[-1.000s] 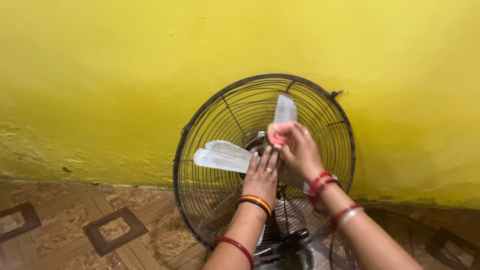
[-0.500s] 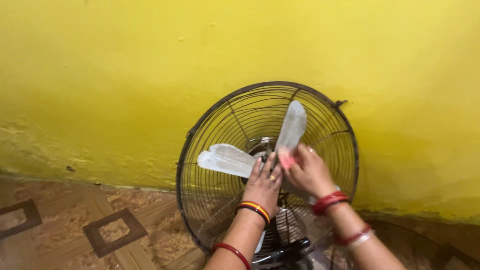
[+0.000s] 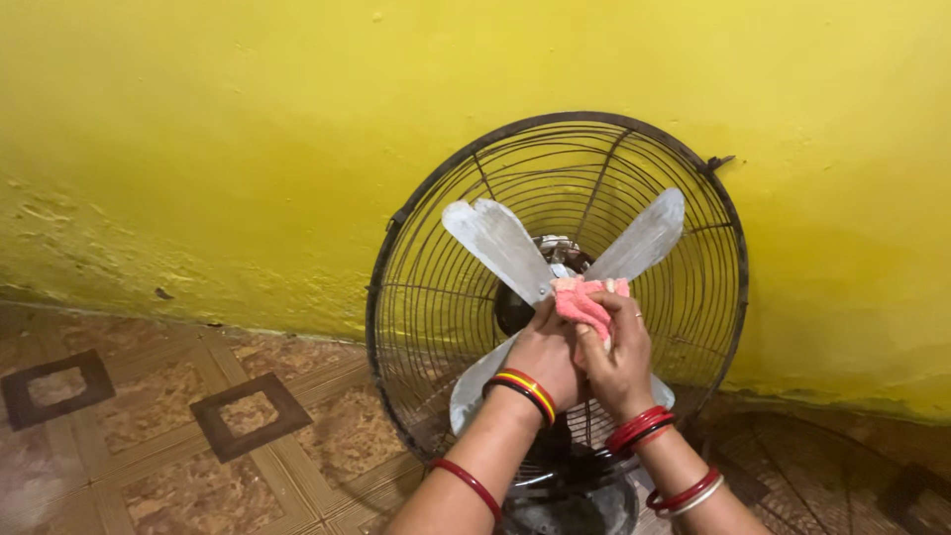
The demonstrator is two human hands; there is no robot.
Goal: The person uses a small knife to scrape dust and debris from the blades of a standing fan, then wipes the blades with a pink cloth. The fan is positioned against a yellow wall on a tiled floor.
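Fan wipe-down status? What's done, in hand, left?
Done: front guard is off, blades exposed in the rear cage. In hand: right hand presses a pink cloth at the hub, where the blades meet; left hand steadies beside it. Left: upper-left blade and upper-right blade look grey and streaky; cage wires look dark and grimy.

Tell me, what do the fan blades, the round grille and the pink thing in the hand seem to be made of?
Fan blades: probably metal, dull grey with a streaky, dusty surface. Grille: thin metal wire, dark and seemingly rusty. Pink cloth: soft fabric, bunched under the right hand.
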